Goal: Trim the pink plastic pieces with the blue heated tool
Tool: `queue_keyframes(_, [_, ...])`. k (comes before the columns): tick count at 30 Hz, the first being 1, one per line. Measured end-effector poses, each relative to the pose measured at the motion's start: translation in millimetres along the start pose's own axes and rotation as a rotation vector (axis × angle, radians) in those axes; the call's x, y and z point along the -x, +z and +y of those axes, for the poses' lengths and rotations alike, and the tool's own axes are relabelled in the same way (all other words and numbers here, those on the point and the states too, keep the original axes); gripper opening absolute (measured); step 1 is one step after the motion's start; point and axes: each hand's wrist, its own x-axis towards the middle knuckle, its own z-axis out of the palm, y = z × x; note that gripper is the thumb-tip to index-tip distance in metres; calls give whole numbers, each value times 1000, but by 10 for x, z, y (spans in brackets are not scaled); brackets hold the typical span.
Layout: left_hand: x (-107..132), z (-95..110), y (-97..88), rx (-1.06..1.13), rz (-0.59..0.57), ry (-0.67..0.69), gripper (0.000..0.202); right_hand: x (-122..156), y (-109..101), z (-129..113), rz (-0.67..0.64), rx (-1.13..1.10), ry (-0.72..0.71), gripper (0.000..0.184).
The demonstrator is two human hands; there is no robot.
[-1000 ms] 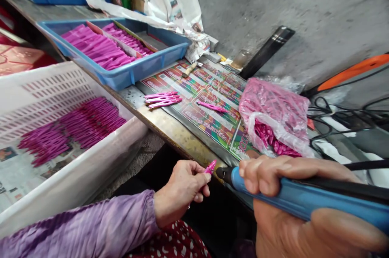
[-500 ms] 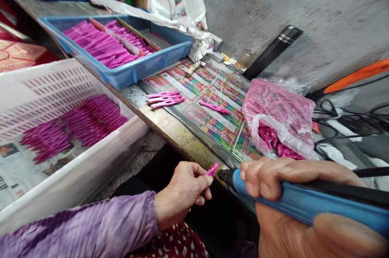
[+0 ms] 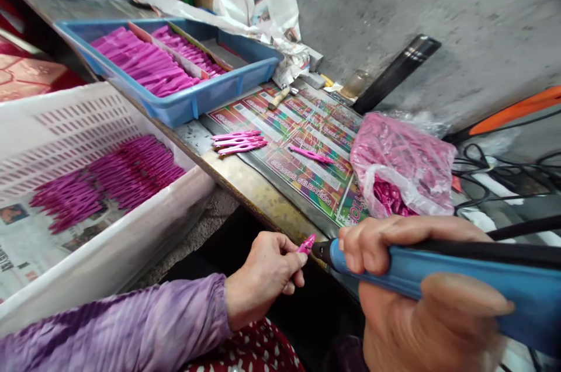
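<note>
My left hand pinches a pink plastic piece between thumb and fingers, just off the table's front edge. In my right hand is a blue power screwdriver with a black nose, its fingers wrapped round the body. The nose points left and lies right up against the pink piece; the bit itself is hidden. Beyond my hands, a small bunch of pink pieces rests on the table, with another pink piece to its right.
A blue tray of pink parts stands at the back left. A white basket holding pink pieces is at left. On the right lie a plastic bag of pink parts and black cables. A wooden-handled tool lies near the wall.
My right hand and the screwdriver have shifted slightly left and up, and the thumb has moved along the body. My left hand keeps its pinch on the pink piece.
</note>
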Motion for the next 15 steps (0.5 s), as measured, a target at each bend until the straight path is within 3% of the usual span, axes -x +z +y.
queue_keyframes(6, [-13, -5, -7, -8, -25, 14, 23, 33, -70, -31, 21, -60, -32, 43])
queue_keyframes(10, [-17, -81, -92, -203, -47, 90, 14, 75, -230, -12, -20, -130, -67, 39])
queue_keyframes(12, [-5, -68, -190, -433, -28, 292, 12, 85, -350, 46, -45, -174, -126, 32])
queue_keyframes(15, [11, 112, -383, -838, 103, 804, 15, 73, -512, 144, -26, -181, -205, 31])
